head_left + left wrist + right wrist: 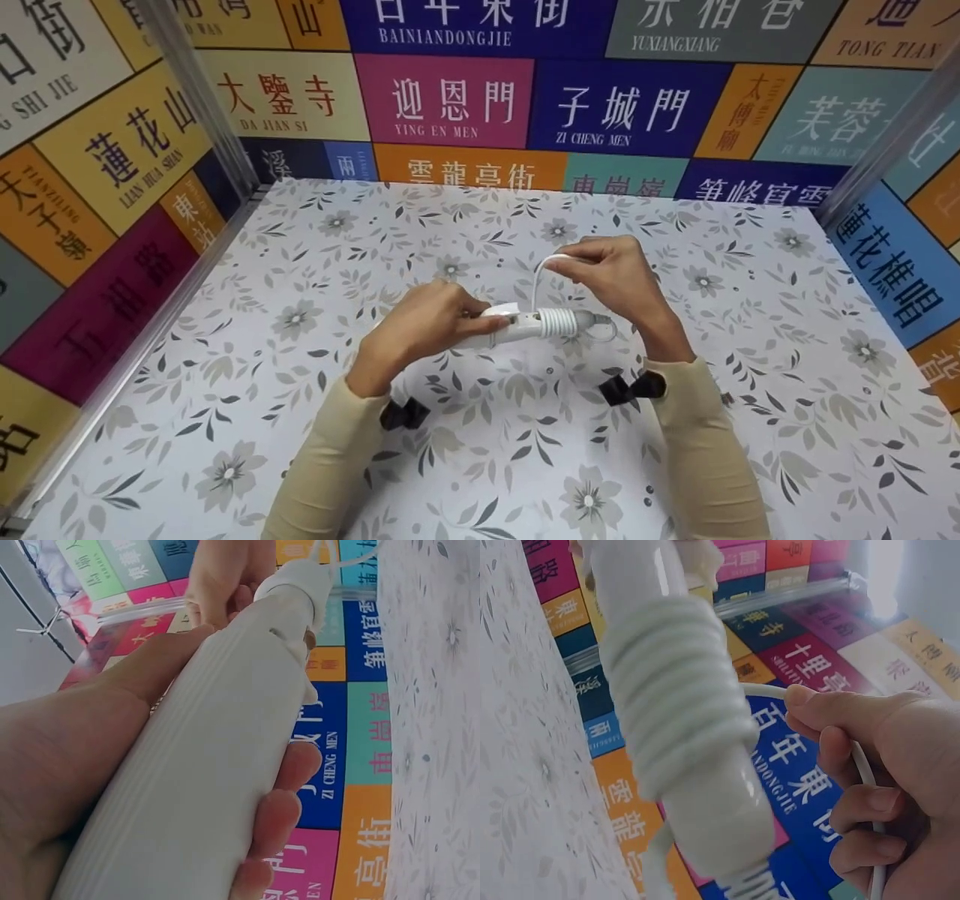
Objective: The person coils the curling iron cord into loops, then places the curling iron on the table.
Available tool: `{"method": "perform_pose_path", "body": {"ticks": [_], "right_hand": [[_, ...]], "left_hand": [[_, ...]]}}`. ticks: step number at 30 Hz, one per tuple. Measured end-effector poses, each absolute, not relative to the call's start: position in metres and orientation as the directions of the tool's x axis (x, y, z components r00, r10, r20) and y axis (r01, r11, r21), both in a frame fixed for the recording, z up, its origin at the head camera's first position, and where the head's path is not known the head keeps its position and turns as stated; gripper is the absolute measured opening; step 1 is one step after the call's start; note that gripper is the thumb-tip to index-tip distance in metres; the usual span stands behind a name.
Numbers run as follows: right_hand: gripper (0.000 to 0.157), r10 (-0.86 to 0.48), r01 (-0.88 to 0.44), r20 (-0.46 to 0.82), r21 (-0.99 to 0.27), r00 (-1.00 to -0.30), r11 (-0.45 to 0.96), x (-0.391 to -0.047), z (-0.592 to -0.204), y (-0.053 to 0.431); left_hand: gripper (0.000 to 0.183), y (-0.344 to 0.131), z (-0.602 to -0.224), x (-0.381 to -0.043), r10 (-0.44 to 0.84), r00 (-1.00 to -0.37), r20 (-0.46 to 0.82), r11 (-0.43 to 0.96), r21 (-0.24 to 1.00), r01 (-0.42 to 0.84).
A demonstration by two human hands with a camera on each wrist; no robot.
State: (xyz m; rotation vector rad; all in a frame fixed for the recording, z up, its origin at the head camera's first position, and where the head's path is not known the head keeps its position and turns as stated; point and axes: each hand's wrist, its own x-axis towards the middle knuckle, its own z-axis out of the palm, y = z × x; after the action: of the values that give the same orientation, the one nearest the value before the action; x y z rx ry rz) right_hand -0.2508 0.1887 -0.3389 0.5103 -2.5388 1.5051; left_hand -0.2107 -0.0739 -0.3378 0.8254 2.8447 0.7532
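A white, rod-shaped electric appliance (517, 324) is held lengthwise over the table, its exact kind unclear. My left hand (431, 322) grips its wider body, fingers wrapped beneath and thumb along the side in the left wrist view. White cord (679, 682) is wound in several tight turns around the narrower end, close to the ribbed cord sleeve (754, 881). From the coil a loose length of cord (535, 283) rises to my right hand (611, 270). That hand pinches it between thumb and forefinger, and the cord runs on under the curled fingers in the right wrist view.
Under both hands lies a table (442, 480) covered in white cloth with grey flowers and leaves. Panels (450, 101) of coloured place-name signs stand along the back and both sides. A black block (405, 414) sits at each wrist.
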Motion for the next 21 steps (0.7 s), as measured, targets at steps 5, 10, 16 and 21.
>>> {"method": "perform_pose_path", "body": {"ticks": [5,10,16,21], "right_hand": [[0.019,-0.223,-0.43,0.368,-0.805,-0.902,0.409,-0.244,-0.334,0.179],[0.015,-0.216,-0.488,0.438,-0.795,-0.873,0.359,-0.24,-0.332,0.174],[0.012,-0.186,-0.523,0.489,-0.789,-0.852,0.321,-0.234,-0.329,0.169],[0.013,-0.206,-0.545,0.505,-0.775,-0.839,0.32,-0.231,-0.329,0.165]], "left_hand": [[0.04,-0.074,-0.339,-0.211,0.475,-0.876,0.084,0.747,0.488,0.452],[0.042,-0.076,-0.341,-0.213,0.377,-0.919,0.12,0.778,0.497,0.384],[0.042,-0.075,-0.341,-0.217,0.295,-0.939,0.176,0.791,0.507,0.343],[0.043,-0.076,-0.341,-0.218,0.241,-0.949,0.205,0.788,0.53,0.314]]}}
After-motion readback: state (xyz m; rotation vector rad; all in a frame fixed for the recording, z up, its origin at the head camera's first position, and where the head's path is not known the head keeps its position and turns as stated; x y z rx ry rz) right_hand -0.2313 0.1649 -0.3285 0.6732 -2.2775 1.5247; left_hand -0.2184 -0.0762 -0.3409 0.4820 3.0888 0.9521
